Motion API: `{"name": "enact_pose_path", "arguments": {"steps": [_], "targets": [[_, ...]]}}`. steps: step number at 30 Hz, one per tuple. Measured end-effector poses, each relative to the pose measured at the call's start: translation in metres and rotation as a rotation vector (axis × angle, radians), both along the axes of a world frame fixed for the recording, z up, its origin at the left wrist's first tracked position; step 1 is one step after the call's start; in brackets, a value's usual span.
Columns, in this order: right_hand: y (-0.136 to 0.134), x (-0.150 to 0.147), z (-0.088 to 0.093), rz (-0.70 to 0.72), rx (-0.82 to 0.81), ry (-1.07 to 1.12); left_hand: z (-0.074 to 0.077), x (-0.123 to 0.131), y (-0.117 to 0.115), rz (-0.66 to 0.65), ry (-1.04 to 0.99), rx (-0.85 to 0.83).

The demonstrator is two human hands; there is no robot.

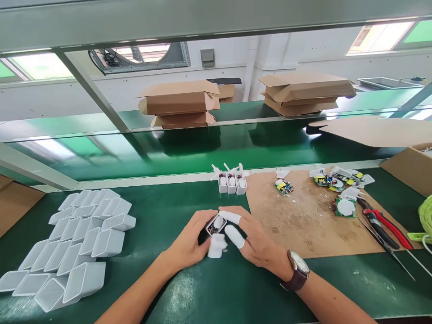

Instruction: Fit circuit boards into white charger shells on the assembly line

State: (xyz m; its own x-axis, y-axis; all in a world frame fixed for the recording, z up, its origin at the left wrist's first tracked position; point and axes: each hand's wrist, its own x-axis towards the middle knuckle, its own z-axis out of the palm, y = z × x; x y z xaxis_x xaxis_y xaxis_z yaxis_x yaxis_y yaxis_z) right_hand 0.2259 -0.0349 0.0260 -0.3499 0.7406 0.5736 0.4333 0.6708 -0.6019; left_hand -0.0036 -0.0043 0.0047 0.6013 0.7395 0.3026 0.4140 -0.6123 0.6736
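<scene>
Between my hands is a small white plastic case (212, 226) with its end facing up; a circuit board and a round white part show inside. A white piece (216, 246) hangs from its near side, slightly blurred. My left hand (191, 240) grips the case from the left, fingers curled behind it and thumb by the white piece. My right hand (258, 240) has white finger covers on thumb and index finger, which close on the case's right side. Beyond them stand several filled white cases (231, 183) with white pieces sticking up.
Many empty white cases (81, 229) lie in rows at left. On a brown cardboard sheet (280, 225) at right are circuit boards (346, 208), red-and-black pliers (384, 225) and tweezers (388, 249). Cardboard boxes (178, 103) sit on the belt behind the metal rail.
</scene>
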Motion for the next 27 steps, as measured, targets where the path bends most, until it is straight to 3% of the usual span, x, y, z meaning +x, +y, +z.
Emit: {"name": "enact_pose_path", "arguments": {"steps": [4,8,12,16,19,27], "targets": [[0.007,0.004,-0.008,0.064,-0.036,-0.059,-0.003,0.0,-0.001,0.071,-0.116,-0.3],[0.011,0.002,-0.02,0.1,-0.014,-0.185,-0.003,-0.002,-0.001,0.077,-0.287,-0.42],[0.009,0.004,-0.02,0.037,0.069,-0.097,-0.006,-0.005,-0.001,0.115,-0.336,-0.396],[0.008,0.006,-0.014,0.076,0.005,-0.135,-0.007,-0.006,-0.002,0.111,-0.371,-0.271],[0.009,0.005,-0.015,0.104,-0.053,-0.215,-0.004,-0.004,-0.002,0.13,-0.285,-0.229],[0.008,-0.002,-0.024,0.052,-0.055,-0.111,-0.004,0.001,0.0,0.177,-0.31,-0.187]]}}
